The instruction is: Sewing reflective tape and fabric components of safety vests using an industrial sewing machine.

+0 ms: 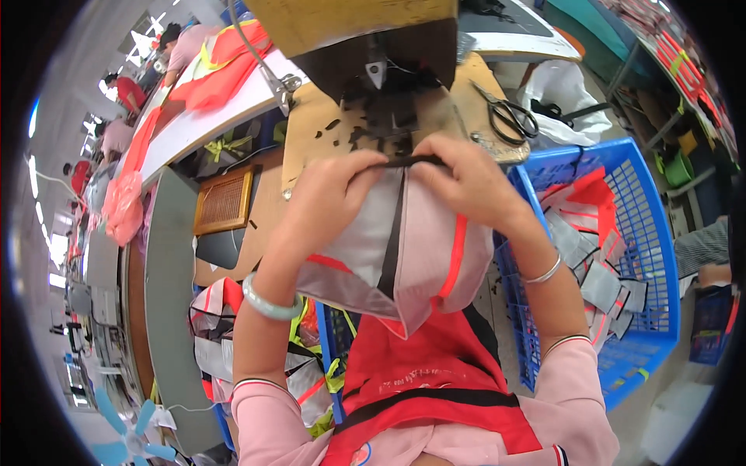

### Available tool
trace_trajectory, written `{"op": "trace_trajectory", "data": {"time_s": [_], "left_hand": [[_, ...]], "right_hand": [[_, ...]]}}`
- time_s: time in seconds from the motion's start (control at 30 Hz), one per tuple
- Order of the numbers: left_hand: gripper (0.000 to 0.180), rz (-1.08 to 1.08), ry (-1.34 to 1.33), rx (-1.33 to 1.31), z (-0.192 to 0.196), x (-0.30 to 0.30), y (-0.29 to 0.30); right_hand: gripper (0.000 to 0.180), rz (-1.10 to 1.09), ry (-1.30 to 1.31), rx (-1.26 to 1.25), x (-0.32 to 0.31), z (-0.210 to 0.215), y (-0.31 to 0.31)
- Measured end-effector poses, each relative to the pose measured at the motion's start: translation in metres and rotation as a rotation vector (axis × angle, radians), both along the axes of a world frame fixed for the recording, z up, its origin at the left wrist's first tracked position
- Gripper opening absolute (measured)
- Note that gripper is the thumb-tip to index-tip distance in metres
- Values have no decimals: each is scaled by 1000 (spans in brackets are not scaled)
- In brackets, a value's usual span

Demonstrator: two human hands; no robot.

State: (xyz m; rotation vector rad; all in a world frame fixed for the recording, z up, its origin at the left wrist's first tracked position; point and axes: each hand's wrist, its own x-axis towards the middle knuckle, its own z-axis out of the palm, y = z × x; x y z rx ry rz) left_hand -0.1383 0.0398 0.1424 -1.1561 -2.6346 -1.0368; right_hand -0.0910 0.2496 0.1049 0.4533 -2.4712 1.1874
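My left hand (334, 190) and my right hand (470, 182) pinch a black strip (400, 162) along the top edge of a grey fabric piece (429, 241). The fabric has bright red trim and a dark band down its middle. It hangs toward my lap, over my red apron (423, 349). Both thumbs press on the near side of the strip, close together. Just beyond my fingers stands a machine (373, 62) with a yellow top and a dark lower part. Small black scraps (332, 124) lie on its tan worktop (307, 140).
Black-handled scissors (509, 124) lie at the worktop's right. A blue basket (660, 311) of grey and red pieces stands at my right. More such pieces (214, 346) are piled low at my left, near a wooden-framed panel (224, 202). Other people (186, 46) work at the far left.
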Motion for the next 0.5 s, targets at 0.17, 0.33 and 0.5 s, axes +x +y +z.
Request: {"op": "trace_trajectory", "data": {"time_s": [0.17,0.33,0.5], "left_hand": [[24,-18,-124,-52,-5,-53,-4],[30,-48,-318,15,-10,-85,-1],[34,41,-377,-57,-8,-102,2]], "right_hand": [[21,-37,-27,27,-41,5,-4],[25,52,-152,-173,-72,-1,9],[26,38,-192,-109,-87,11,11]]}}
